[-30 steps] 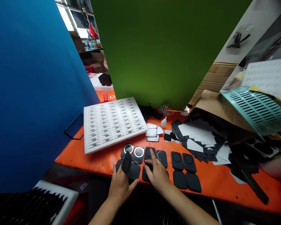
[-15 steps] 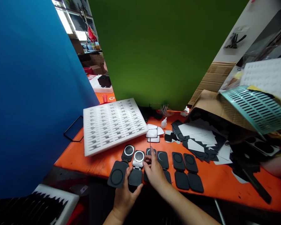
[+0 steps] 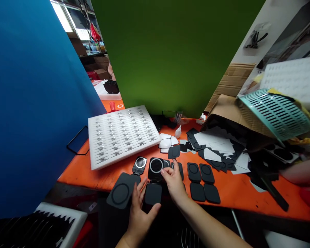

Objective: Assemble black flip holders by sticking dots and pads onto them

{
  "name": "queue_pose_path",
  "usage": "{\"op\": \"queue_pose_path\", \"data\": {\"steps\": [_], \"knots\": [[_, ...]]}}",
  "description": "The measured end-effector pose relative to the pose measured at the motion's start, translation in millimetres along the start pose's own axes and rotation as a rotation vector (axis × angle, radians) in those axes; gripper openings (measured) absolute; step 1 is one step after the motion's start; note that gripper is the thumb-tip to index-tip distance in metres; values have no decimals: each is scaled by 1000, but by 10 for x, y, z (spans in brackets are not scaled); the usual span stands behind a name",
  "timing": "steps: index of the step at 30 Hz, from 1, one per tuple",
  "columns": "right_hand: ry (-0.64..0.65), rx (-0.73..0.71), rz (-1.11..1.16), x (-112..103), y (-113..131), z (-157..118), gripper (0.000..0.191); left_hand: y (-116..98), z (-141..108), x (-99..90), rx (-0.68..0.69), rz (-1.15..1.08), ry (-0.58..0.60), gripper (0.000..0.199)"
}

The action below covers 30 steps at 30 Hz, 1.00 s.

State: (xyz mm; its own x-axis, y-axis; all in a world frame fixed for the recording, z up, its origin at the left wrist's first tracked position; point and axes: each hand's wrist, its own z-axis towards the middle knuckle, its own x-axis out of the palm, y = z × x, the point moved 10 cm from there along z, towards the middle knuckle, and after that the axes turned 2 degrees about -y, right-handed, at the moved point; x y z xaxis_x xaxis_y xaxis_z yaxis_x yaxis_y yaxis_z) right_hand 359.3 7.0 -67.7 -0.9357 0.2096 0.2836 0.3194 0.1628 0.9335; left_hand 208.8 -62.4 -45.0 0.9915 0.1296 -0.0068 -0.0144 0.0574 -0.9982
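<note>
A hinged black folding charger (image 3: 153, 194), opened out with a pale ring on its upper half, sits between my left hand's fingers and thumb. My left hand (image 3: 141, 215) grips its lower half. Dark sheets marked with a ring (image 3: 120, 191) stick out left of those fingers, apparently pinched between them. My right hand (image 3: 174, 181) holds a small dark rounded square (image 3: 174, 152) at its fingertips, while its thumb reaches the edge of the charger's upper half. Another opened charger (image 3: 139, 165) lies just left, partly covered by the sheets.
Several opened chargers (image 3: 197, 182) lie to the right. A white foam tray (image 3: 124, 134) with metal pieces stands behind. White rounded pieces (image 3: 165, 143), a small white bottle (image 3: 178, 131), loose sheets (image 3: 214, 146) and a teal basket (image 3: 276, 112) stand farther back. Another person's arm (image 3: 299, 170) shows at right.
The charger between my hands has turned and come nearer, its upper face now dark. The ring-marked sheet has swung left. The small square, edge-on before, now shows its face.
</note>
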Motion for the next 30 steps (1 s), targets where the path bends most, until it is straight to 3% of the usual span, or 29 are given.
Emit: {"op": "queue_pose_path", "data": {"steps": [4,7,11,15,19,23,30], "knots": [[105,10,12,55,106,-102,86,-36,98,293,-353,-502,52,91],[123,3,-24,13,154,-138,76,-87,113,464,-476,-590,82,96],[-3,-143,-142,-286,502,-129,47,-106,100,510,-472,-548,81,96],[132,-77,-203,-327,732,-198,28,-119,79,578,-496,-451,119,97],[231,-3,-281,-278,767,-318,26,-219,83,731,-530,-486,152,102],[230,12,-310,-298,719,-349,25,-305,74,880,-554,-542,203,105],[195,-66,-432,-316,737,-376,25,-317,29,963,-556,-573,211,102]]}}
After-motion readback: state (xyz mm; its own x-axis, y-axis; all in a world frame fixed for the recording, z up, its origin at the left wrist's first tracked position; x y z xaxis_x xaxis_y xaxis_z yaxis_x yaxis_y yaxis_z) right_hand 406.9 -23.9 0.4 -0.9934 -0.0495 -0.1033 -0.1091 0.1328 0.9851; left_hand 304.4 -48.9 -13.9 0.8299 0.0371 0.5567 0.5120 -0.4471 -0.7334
